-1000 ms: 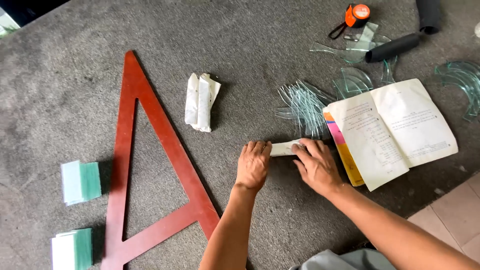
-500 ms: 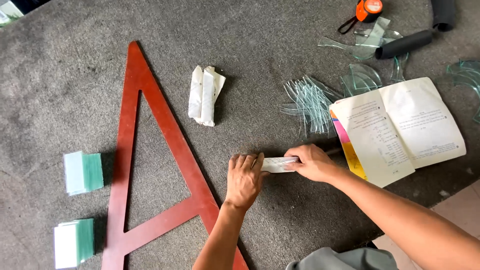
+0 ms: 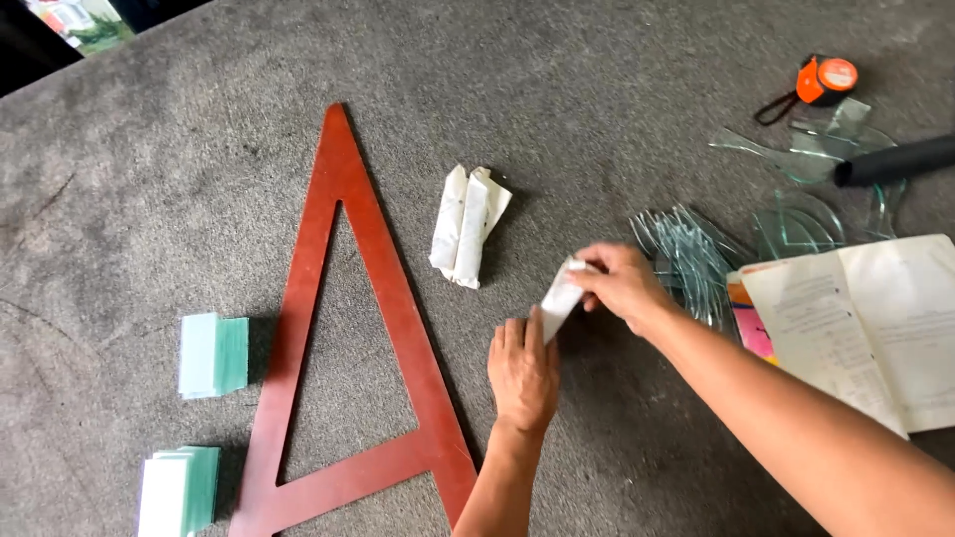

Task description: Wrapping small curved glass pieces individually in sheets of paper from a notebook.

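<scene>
My right hand [image 3: 622,285] grips a small flat white packet [image 3: 559,298] by its upper end and tilts it up off the grey felt surface [image 3: 597,119]. Just below it, my left hand [image 3: 522,370] lies on the surface, fingers touching the packet's lower end. Two similar white wrapped packets [image 3: 468,226] lie side by side a little further up. To the left lies a large red-brown wooden triangle frame [image 3: 343,298].
Two stacks of green-edged glass pieces [image 3: 211,354] [image 3: 179,489] sit left of the triangle. Curved clear glass strips [image 3: 691,259] and offcuts [image 3: 806,214] lie at right beside an open booklet [image 3: 875,318]. An orange tape measure [image 3: 826,78] and a black tube [image 3: 895,159] are at top right.
The packet was lying flat under both hands; my right hand has since lifted its end up. The camera view has shifted, so everything sits further right and lower.
</scene>
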